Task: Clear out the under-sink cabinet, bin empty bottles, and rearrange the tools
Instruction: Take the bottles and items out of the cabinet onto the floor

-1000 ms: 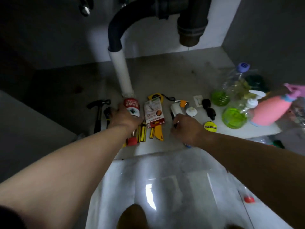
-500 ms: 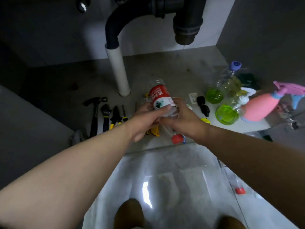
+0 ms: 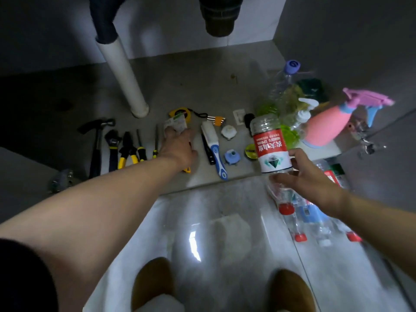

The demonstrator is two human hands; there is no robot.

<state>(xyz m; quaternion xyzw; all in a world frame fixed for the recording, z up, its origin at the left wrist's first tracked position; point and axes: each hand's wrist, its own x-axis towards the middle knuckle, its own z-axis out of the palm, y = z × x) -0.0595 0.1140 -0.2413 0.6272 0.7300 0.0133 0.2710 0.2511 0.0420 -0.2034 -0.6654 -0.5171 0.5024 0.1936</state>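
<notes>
Two brown shoes (image 3: 153, 282) at the bottom edge, on glossy floor tile.

Right hand (image 3: 310, 179): fingers curled round the neck end of a clear water bottle (image 3: 271, 152), clamped on it. The bottle is upside down and held in the air, with its red cap (image 3: 286, 208) below the hand and its red label above.

Under that wrist, more clear bottles (image 3: 315, 224) lie on the tile.

Left hand (image 3: 179, 149) is down on the cabinet floor (image 3: 202, 75), fingers reaching onto a small packet (image 3: 176, 124). Pinching or only touching: cannot tell.

Left of that hand, in a row: two screwdrivers (image 3: 140, 145), pliers (image 3: 127, 152), wrench (image 3: 112, 149), hammer (image 3: 96, 145).

Between the two hands: a blue-handled brush (image 3: 216, 154), a blue round piece (image 3: 231, 156), a yellow disc (image 3: 251, 150).

Beyond the left hand: a yellow tape measure (image 3: 180, 112), then a white pipe (image 3: 123, 75).

Beyond the held bottle: green-bottomed bottles (image 3: 269, 109) and a pink spray bottle (image 3: 326, 129).
</notes>
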